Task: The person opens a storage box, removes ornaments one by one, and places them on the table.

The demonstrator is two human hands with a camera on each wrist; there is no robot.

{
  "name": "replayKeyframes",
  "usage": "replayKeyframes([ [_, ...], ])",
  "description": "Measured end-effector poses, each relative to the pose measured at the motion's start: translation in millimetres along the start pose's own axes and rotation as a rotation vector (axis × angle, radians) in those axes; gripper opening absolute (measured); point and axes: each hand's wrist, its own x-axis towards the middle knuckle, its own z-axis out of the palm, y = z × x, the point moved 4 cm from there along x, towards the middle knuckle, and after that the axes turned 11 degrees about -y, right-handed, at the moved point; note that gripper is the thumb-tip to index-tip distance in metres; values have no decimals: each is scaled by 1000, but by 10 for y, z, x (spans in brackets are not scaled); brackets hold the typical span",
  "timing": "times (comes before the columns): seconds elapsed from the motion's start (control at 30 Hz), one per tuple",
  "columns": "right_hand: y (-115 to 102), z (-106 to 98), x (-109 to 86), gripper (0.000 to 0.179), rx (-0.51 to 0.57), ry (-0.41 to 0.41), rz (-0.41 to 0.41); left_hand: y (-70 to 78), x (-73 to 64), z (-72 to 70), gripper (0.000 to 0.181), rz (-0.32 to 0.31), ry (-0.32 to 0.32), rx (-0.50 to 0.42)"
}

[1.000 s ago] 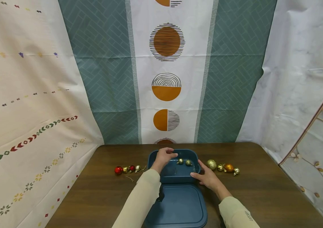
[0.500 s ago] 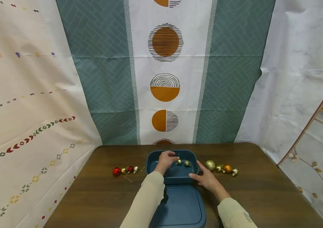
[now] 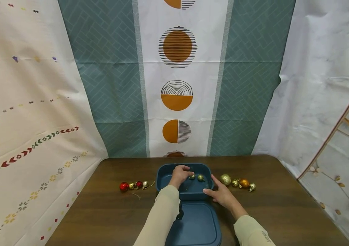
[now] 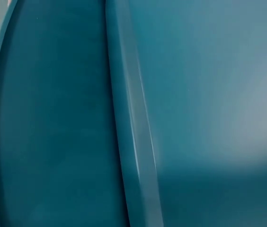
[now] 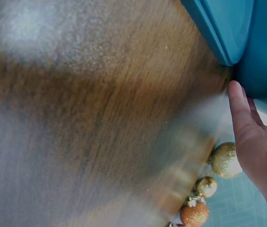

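Observation:
A dark blue rectangular box [image 3: 180,196] stands on the table with several gold bauble ornaments inside; one bauble [image 3: 200,178] lies in its right half. Over the box reaches my left hand [image 3: 179,175], thumb and index finger apart just above another gold bauble [image 3: 192,177], which they partly cover. My right hand [image 3: 222,196] rests against the box's front right corner, thumb at the front and fingers along the right side. In the right wrist view its straight thumb [image 5: 237,101] touches the box wall. The left wrist view shows only blue surfaces, no hand.
A matching blue lid [image 3: 194,222] lies in front of the box. Left of it is a row with a red bauble [image 3: 124,186] and several smaller ornaments. To the right sit a glittery gold bauble [image 3: 225,179], an orange one [image 3: 244,183] and smaller gold ones.
My left hand has shifted right and slightly down over the gold baubles in the box. My right hand has stayed at the box's corner. The whole view has drifted slightly.

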Motion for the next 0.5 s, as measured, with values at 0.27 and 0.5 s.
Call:
replayKeyframes([
  [0.27, 0, 12, -5, 87, 3, 5, 7, -29, 32, 47, 36, -45, 13, 13],
  [0.5, -7, 18, -6, 84, -2, 17, 12, -65, 81, 86, 35, -44, 16, 18],
])
